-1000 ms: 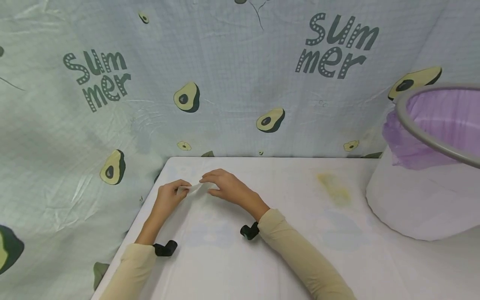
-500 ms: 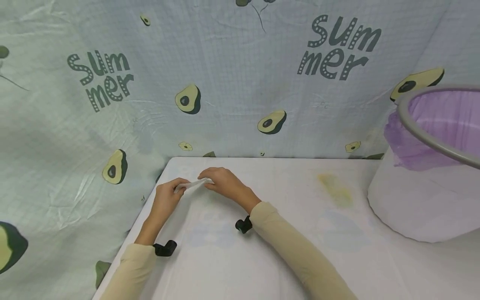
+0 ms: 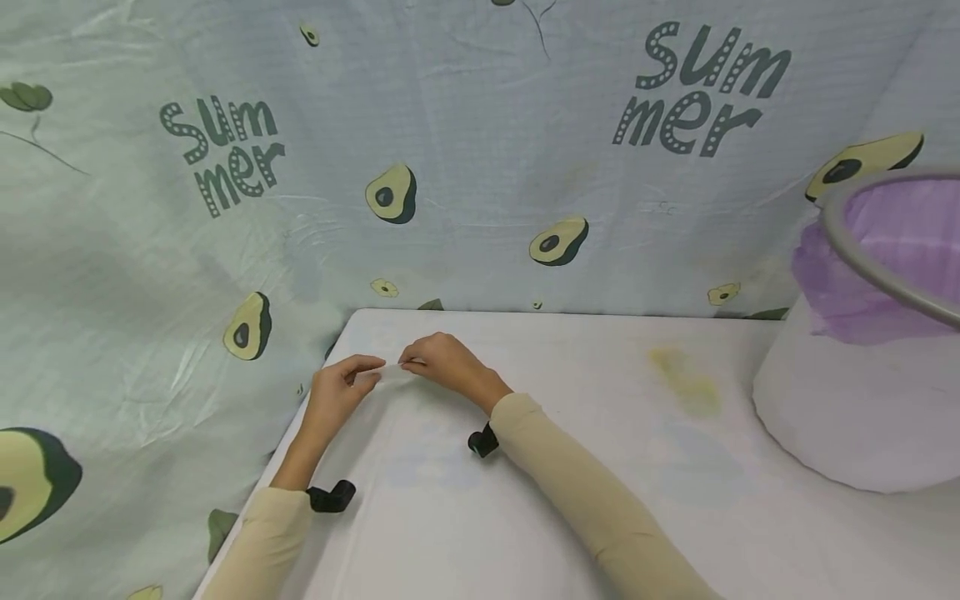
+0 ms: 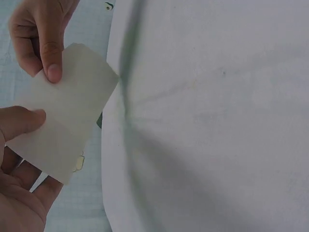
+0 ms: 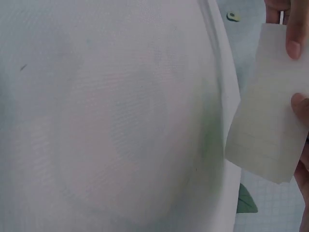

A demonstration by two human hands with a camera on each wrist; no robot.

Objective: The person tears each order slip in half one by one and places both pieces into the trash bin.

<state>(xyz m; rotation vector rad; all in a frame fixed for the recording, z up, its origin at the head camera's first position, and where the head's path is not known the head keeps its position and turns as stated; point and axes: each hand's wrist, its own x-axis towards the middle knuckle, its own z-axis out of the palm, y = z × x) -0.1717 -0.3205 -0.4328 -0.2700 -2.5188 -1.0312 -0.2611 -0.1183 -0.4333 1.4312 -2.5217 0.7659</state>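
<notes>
A small off-white sheet of paper [image 4: 67, 106] is stretched between both hands, above the far left part of the table. My left hand [image 3: 339, 393] pinches one end, its thumb on top and fingers beneath in the left wrist view. At the opposite end my right hand [image 3: 450, 365] grips the sheet between thumb and fingers. The paper [image 5: 265, 111] looks flat and plain in the right wrist view, with uneven edges and faint crease lines. From the head view only a thin pale strip of it shows between the fingertips.
The table [image 3: 525, 500] has a white cover with a yellowish stain [image 3: 684, 379]. On the right stands a large white bin [image 3: 855, 417] with a grey rim and a purple bag liner [image 3: 847, 283]. An avocado-print curtain [image 3: 480, 150] hangs behind and to the left.
My right hand has moved slightly left along the paper, and its loosely spread fingers have closed into a pinch. The paper looks thinner, tilted edge-on. My left hand has barely moved.
</notes>
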